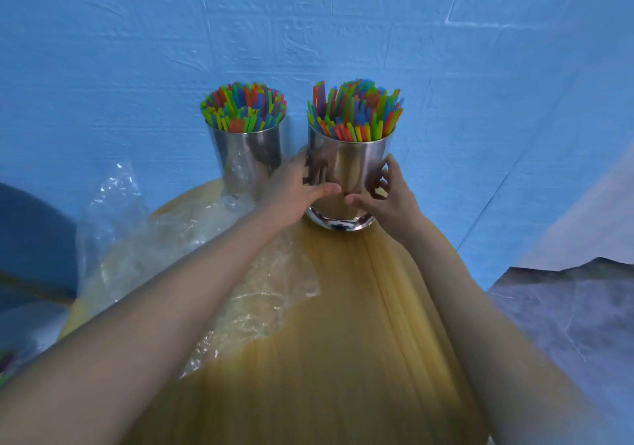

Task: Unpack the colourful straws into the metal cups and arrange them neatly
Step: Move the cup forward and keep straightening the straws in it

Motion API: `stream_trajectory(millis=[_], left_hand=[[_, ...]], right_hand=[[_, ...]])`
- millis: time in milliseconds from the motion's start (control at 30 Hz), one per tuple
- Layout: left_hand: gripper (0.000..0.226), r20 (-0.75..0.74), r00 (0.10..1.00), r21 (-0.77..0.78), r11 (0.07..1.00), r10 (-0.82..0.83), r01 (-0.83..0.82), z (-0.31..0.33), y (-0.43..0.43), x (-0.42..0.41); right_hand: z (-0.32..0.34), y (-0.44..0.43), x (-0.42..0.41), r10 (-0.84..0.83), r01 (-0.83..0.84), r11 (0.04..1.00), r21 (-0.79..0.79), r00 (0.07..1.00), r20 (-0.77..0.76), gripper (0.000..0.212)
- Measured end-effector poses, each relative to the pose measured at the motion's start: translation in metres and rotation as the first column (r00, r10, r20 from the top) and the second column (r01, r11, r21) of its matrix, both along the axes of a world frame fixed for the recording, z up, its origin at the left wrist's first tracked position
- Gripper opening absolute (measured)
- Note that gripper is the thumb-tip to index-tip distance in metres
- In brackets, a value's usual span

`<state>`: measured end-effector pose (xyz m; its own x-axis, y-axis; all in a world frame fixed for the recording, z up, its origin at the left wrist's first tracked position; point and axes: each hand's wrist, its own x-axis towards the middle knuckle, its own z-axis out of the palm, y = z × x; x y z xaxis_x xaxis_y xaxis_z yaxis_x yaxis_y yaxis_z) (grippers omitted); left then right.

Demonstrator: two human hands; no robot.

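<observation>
At the far edge of a round yellow table (pixel 343 341), two shiny metal cups side by side, both upright, near each other but seemingly not touching.

Left metal cup (pixel 248 156) packed with colourful straws (pixel 243 106) in red, blue, green and yellow, ends fairly level and gathered inside the rim.

Right metal cup (pixel 346 170) likewise full, its own bundle of straws (pixel 355 111) fanned outward and uneven, some ends standing higher than others.

Left hand (pixel 291 194) wrapped round the left side of the right metal cup, thumb laid across the front low down, fingers curled behind the wall. Right hand (pixel 391 201) gripping the opposite side of the same cup, fingers bent against the metal, thumb pointing inward. Thumb tips close together, not touching. Base of that cup probably resting on the table, though hard to tell from this angle.

Crumpled clear plastic wrapper (pixel 192 255) spread over the left part of the table, under the left forearm and reaching the foot of the left metal cup.

Wrinkled blue sheeting (pixel 480 84) behind everything; grey cloth (pixel 566 324) at lower right.
</observation>
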<state>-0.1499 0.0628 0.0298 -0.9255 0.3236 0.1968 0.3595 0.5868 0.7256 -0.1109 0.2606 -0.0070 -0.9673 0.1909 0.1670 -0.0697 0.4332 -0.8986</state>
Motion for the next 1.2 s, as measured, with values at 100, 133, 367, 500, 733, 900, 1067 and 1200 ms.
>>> stream_trajectory(millis=[100, 133, 367, 500, 733, 900, 1067, 1200], left_hand=[[0.078, 0.040, 0.999, -0.002, 1.000, -0.003, 0.003, -0.007, 0.002, -0.022], [0.083, 0.048, 0.999, -0.018, 1.000, 0.009, -0.008, -0.009, 0.001, -0.029], [0.095, -0.007, 0.993, -0.138, 0.984, 0.115, -0.115, -0.025, 0.005, -0.053], [0.084, -0.039, 0.991, -0.165, 0.977, 0.129, -0.134, -0.030, 0.009, -0.050], [0.053, -0.061, 0.990, -0.291, 0.946, 0.130, -0.142, -0.025, 0.001, -0.029], [0.032, -0.176, 0.984, -0.622, 0.776, -0.009, -0.104, -0.010, -0.009, -0.008], [0.040, -0.230, 0.948, -0.775, 0.631, -0.219, -0.042, 0.008, -0.021, 0.015], [0.035, -0.243, 0.938, -0.781, 0.624, -0.248, -0.037, 0.019, -0.047, 0.035]], right_hand=[[-0.007, 0.000, -0.021, -0.022, 0.022, 1.000, -0.003, 1.000, 0.003, 0.109], [-0.010, 0.000, -0.028, -0.023, 0.023, 1.000, 0.000, 1.000, 0.002, 0.111], [-0.018, 0.001, -0.052, -0.030, 0.030, 1.000, -0.003, 0.999, 0.036, 0.110], [-0.018, 0.002, -0.050, -0.033, 0.033, 0.999, 0.007, 0.998, 0.048, 0.113], [-0.006, 0.001, -0.033, -0.057, 0.031, 0.918, 0.395, 0.997, 0.054, 0.072], [0.007, 0.000, -0.005, -0.066, -0.036, 0.698, 0.715, 0.991, 0.114, 0.075], [0.018, -0.009, 0.026, 0.034, -0.133, 0.545, 0.828, 0.990, 0.136, 0.076], [0.029, -0.036, 0.043, 0.120, -0.148, 0.493, 0.857, 0.988, 0.101, 0.072]])
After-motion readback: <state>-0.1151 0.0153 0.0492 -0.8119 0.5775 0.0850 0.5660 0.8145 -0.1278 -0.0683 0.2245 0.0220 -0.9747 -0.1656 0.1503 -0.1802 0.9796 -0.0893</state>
